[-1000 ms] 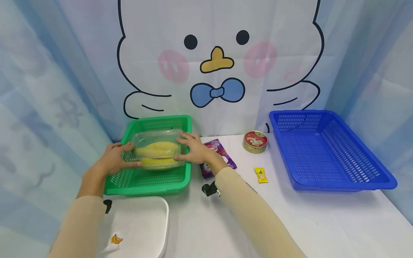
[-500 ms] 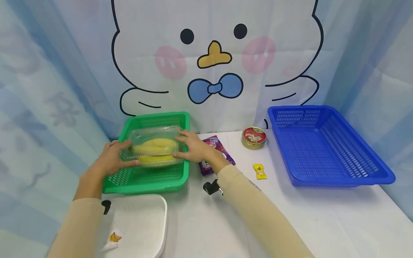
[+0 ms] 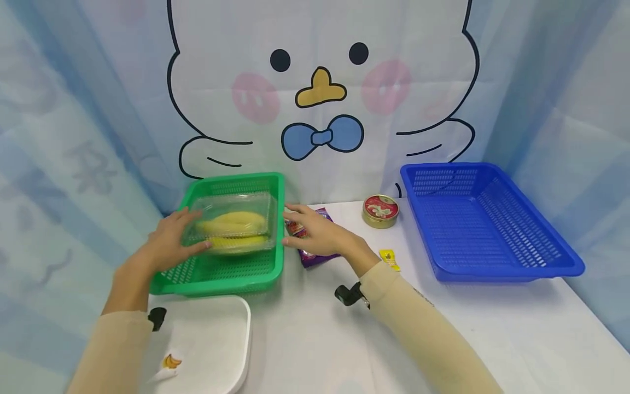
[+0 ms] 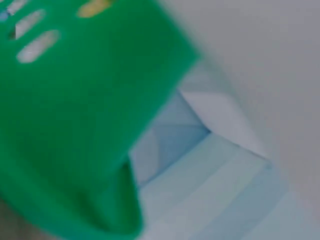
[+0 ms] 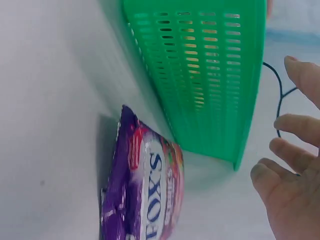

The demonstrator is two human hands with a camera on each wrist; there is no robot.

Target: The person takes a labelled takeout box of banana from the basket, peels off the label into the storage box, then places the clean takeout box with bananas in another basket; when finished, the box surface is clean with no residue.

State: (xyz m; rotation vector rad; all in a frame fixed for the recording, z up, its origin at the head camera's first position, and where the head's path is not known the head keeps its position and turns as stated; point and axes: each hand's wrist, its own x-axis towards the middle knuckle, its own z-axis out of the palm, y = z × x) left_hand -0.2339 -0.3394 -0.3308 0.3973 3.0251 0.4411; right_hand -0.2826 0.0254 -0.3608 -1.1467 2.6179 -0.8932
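A clear plastic box (image 3: 230, 203) with yellow bananas (image 3: 235, 223) inside lies in the green basket (image 3: 216, 287) in the head view. My left hand (image 3: 169, 243) is at the box's left end, thumb and fingers spread; whether it touches the box I cannot tell. My right hand (image 3: 320, 234) is apart from the box, just right of the basket, fingers spread and holding nothing. Beneath it lies a purple Fox's candy bag (image 3: 322, 262), its lettering readable on the bag (image 5: 155, 185) in the right wrist view. The left wrist view has only the blurred basket (image 4: 85, 100) and cloth.
A blue basket (image 3: 467, 232) stands at the right. A round tin (image 3: 380, 212) and a small yellow wrapped candy (image 3: 390, 259) lie between the baskets. At the front left is a white tray (image 3: 216, 339) with a banana picture (image 3: 170, 361). Curtains enclose the table (image 3: 315, 339).
My right hand has let go of the box's right end and moved right, out past the basket's rim. The left hand stays near the box's left end. The head view has shifted slightly.
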